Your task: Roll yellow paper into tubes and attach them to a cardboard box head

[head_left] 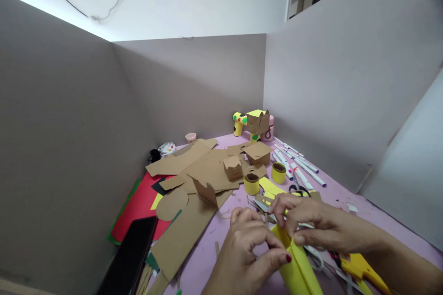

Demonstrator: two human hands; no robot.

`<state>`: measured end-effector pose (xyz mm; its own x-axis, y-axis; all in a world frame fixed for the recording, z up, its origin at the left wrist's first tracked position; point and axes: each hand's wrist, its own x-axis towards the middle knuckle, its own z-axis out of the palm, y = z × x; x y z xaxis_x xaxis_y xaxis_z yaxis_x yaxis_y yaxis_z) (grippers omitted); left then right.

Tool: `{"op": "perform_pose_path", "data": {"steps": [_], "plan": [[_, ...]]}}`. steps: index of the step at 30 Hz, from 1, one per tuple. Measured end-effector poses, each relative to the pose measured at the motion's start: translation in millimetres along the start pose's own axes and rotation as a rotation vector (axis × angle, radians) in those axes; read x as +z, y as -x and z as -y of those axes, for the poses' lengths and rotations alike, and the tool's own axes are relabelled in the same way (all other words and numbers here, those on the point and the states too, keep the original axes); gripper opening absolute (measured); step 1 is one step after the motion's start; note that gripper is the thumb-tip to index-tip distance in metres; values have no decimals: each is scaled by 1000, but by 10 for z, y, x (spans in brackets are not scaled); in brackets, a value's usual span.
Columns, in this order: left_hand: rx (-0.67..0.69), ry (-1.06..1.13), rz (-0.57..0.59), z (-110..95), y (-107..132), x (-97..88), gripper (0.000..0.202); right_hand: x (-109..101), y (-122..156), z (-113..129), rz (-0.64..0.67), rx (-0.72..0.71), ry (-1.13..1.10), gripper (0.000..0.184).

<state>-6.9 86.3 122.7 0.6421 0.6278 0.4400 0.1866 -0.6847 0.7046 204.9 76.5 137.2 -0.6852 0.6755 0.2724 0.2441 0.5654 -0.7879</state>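
Near the front edge, a piece of folded or rolled yellow paper (pixel 300 273) stands between my hands. My left hand (pixel 249 249) pinches its upper left rim between thumb and fingers. From the right, my right hand (pixel 316 221) grips the top rim, thumb on the near side and fingers bent over the opening. The paper's lower end runs out of view. Scissors with white handles (pixel 315 258) lie partly hidden beneath my right hand. Just beyond are two short cardboard rings wrapped in yellow, a nearer one (pixel 251 184) and a farther one (pixel 278 173).
Cardboard sheets (pixel 194 221) cover the table's left side, over red paper (pixel 129 214) and beside a black phone-like slab (pixel 129 253). Small cardboard boxes (pixel 232 168), several markers (pixel 302 177), black-handled scissors (pixel 300 189) and a yellow tool (pixel 363 269) surround my hands. Grey partitions (pixel 194 87) enclose the table.
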Motion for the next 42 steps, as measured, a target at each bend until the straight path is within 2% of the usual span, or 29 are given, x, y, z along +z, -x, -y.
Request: {"op": "perform_pose_path", "data": {"steps": [4,7,13,18,22,26,29,32,35,39,42], "plan": [[-30,-70,-35,16,-6,72,14,32,-34,23,-6,10,71,22],[-19,-117,-49,6,-7,83,15,37,-50,64,5,33,133,20],[17,-110,54,-13,-10,13,17,-29,-25,36,50,-37,46,32],[39,-240,59,-5,-5,38,14,14,-42,121,56,34,239,17],[51,-267,74,-10,-4,30,14,13,-37,195,108,8,303,22],[29,-263,87,1,-1,-29,16,-66,20,130,88,42,298,21],[43,-255,57,11,16,-24,15,-55,33,91,75,52,276,16],[70,-282,1,12,30,23,13,8,19,111,62,86,357,11],[109,-259,9,6,29,38,12,10,30,133,97,65,393,16],[66,-241,7,-2,22,-31,14,-74,86,118,46,79,352,17],[47,-263,-12,-11,22,-78,17,-59,87,122,5,112,345,13]]}}
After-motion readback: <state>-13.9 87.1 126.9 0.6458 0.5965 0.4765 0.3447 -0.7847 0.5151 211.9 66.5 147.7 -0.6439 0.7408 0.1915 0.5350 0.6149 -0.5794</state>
